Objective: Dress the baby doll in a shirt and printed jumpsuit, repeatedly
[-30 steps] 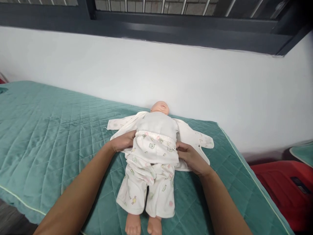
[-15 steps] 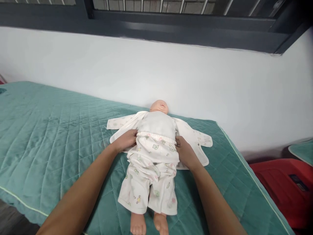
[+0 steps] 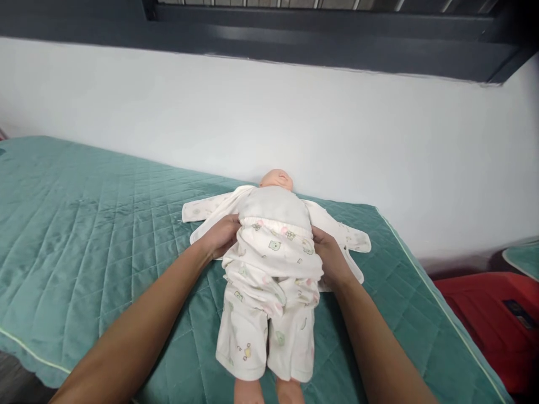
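Observation:
A baby doll [image 3: 277, 178] lies on its back, head toward the wall, legs toward me. White patterned pants [image 3: 273, 264] cover its legs and lower belly. Its body is in a plain pale top [image 3: 274, 203], and an open white jacket [image 3: 332, 221] spreads out on both sides. At the waistband's left edge, my left hand [image 3: 223, 234] has its fingers closed on the pants. My right hand [image 3: 330, 255] grips the waistband on the opposite side, its fingertips partly hidden by the cloth.
A green quilted cover [image 3: 105, 241] lies under the doll. Behind it rises a white wall [image 3: 252, 112] below a dark window frame [image 3: 295, 42]. A red plastic object [image 3: 484, 320] stands beyond the right edge.
Both hands have lifted the waistband slightly up and toward the doll's chest. The doll's hips look raised, and its feet have slipped lower in view. The camera has tilted down a little.

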{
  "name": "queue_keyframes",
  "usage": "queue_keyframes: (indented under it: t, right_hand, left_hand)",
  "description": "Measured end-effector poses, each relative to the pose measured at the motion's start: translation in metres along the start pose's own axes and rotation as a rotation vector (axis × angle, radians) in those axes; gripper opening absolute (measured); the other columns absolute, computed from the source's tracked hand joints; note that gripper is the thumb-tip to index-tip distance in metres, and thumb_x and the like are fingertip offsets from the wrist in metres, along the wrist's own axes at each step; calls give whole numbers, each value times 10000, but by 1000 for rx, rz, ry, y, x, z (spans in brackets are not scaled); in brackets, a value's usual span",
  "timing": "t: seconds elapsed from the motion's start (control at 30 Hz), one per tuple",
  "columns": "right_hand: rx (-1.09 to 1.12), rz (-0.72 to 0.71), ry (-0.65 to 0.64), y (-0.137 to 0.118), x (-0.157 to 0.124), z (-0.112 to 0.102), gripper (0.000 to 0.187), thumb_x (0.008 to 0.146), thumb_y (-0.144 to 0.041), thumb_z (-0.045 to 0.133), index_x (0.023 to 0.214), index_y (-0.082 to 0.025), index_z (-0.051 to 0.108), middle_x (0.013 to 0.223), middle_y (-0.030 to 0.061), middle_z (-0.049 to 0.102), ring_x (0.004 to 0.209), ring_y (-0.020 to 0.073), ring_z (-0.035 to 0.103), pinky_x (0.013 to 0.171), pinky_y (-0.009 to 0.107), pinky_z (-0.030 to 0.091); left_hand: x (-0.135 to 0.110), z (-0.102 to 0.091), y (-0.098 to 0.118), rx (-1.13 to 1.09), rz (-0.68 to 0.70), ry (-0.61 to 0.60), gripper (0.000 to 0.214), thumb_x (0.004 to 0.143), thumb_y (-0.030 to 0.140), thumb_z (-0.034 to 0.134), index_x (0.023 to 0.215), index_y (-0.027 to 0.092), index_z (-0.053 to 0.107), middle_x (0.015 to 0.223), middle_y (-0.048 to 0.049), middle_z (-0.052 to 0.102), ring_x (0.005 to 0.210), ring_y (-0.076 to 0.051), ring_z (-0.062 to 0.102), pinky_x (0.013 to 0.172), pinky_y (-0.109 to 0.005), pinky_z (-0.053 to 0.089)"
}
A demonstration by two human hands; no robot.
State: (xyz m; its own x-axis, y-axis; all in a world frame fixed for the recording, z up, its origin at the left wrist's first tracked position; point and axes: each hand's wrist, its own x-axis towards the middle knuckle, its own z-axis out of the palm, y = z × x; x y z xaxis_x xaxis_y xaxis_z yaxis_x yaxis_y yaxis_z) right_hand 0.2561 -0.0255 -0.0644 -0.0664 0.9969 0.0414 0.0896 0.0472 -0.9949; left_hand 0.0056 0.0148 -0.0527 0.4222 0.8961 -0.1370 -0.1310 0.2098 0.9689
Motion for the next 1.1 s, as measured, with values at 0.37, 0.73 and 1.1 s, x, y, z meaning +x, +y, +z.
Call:
queue_keyframes:
  t: [0.37,0.73,1.1]
  right_hand:
    - [-9,89,130,13,-1,2,212,727,-377,673,830,-231,558,648,-36,584,518,113,445,466,244,329]
    - [-286,-339,206,-10,-19,13,127,855,-365,635,942,-275,612,1027,41,580,965,213,553,857,355,462]
    - [-428,-487,76,-14,-21,10,261,822,-320,708,1037,-296,562,1111,57,504,1084,229,503,965,400,426]
  left_hand:
    - [0,-19,-10,638,260,245,114,675,223,549,707,164,640,771,-54,703,849,-251,615,782,-332,469]
    - [-19,-14,2,503,526,335,112,809,253,570,887,194,625,967,-29,617,932,-171,583,859,-282,453]
    - [-27,-15,12,883,593,34,196,790,377,712,922,234,682,1246,-65,490,1260,-256,397,1116,-397,298]
